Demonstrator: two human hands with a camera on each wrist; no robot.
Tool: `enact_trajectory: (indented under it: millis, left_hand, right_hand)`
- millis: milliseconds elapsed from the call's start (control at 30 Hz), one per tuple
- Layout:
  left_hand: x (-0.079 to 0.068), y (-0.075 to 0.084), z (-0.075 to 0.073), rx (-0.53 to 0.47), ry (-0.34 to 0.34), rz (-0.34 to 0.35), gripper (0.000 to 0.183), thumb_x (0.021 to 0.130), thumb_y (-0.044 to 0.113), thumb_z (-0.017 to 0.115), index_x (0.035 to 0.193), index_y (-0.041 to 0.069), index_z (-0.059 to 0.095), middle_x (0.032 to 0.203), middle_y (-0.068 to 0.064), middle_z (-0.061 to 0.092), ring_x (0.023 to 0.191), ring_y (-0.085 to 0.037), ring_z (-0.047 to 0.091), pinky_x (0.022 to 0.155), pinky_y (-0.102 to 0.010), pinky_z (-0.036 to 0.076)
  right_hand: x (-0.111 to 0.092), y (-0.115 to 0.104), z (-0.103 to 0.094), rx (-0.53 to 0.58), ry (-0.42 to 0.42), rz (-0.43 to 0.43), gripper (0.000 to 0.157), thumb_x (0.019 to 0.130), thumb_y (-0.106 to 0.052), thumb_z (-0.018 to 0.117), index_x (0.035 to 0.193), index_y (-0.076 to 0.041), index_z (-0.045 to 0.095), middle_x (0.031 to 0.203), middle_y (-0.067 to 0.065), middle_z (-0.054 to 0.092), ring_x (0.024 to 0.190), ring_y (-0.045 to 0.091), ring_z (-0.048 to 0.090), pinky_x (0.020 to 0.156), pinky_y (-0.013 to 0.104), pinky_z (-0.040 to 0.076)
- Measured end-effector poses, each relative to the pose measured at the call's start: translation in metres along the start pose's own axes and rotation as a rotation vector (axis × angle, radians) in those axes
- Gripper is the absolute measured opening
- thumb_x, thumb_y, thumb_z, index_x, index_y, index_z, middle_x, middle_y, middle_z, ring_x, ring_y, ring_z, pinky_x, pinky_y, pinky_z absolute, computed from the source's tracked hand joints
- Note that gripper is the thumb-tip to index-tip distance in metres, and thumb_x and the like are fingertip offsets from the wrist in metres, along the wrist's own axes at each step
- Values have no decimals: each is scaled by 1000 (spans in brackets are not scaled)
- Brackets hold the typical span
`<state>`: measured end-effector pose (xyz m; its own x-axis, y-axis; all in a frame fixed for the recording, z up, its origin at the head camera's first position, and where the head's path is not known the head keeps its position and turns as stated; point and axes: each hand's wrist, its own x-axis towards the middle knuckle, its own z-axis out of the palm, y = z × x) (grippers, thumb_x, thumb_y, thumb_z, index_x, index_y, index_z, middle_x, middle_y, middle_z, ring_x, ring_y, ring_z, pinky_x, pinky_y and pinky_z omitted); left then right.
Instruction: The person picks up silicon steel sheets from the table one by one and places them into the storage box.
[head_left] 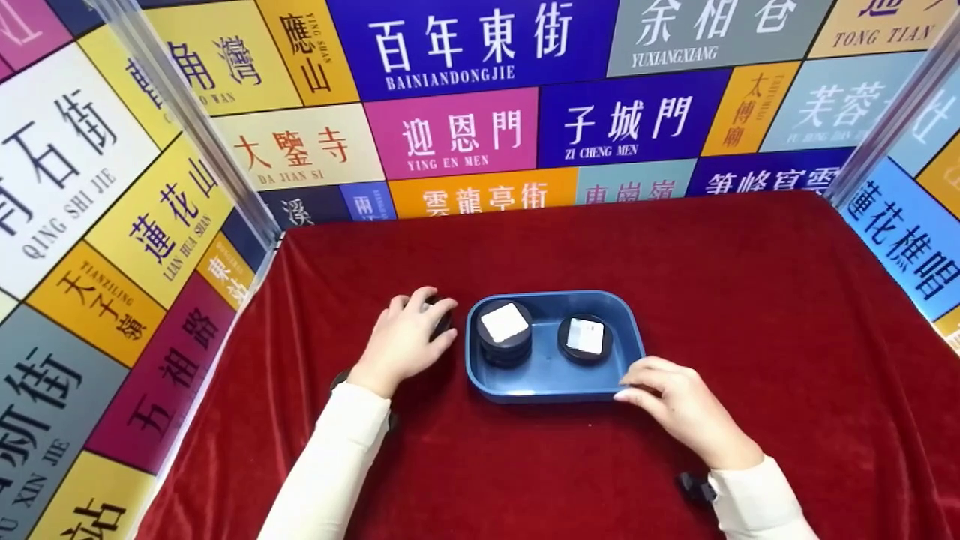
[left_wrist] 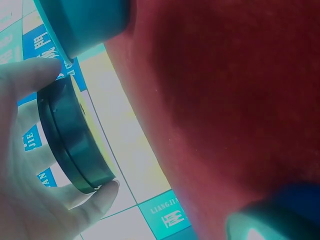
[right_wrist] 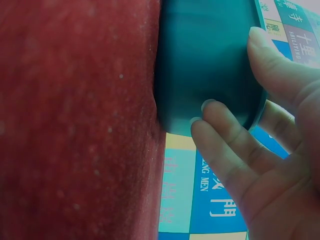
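A blue rectangular plastic box (head_left: 555, 393) stands on the red cloth in the head view. Inside, at its left end, is a stack of round black tins (head_left: 507, 355), the top one bearing a white square label. Another black tin (head_left: 585, 339) with a pale label lies towards the box's right end. Just left of the box, my left hand (head_left: 401, 337) holds one more round black tin (left_wrist: 75, 135) by its edges, thumb and fingers on opposite sides. My right hand (head_left: 686, 409) grips the box's front right corner, thumb at the rim and fingertips against the outer wall.
Red velvet cloth (head_left: 510, 472) covers the table. Upright panels printed with colourful street-name signs (head_left: 450, 135) stand behind it and along both sides. Clear corner posts (head_left: 217, 142) join the panels.
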<state>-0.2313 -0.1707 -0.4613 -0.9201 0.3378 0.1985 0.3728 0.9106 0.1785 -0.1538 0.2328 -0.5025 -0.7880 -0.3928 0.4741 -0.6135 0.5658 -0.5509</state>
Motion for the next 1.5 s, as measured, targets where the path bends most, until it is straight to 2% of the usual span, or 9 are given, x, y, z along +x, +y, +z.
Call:
enact_trajectory:
  millis: [300,867,1500]
  left_hand:
    - [1,8,-1,3,-7,20,44,96,42,61,139,31,60,148,-7,50,122,-40,54,99,-57,49]
    - [0,21,-6,-8,29,69,41,96,42,61,136,33,60,148,-6,50,121,-39,54,94,-57,50]
    - [1,34,-10,-12,7,85,44,96,42,61,139,32,59,149,-7,49,123,-38,53,98,-55,49]
  right_hand:
    - [1,0,1,-7,30,-45,10,82,-12,83,90,-16,78,91,-4,70,85,6,63,84,6,45]
    - [1,0,1,-5,26,-30,11,83,-12,82,91,-17,77,91,-5,70,86,6,63,84,6,45]
    - [1,-1,1,3,36,-45,12,82,-11,83,90,-17,77,90,-5,70,84,4,62,82,7,45]
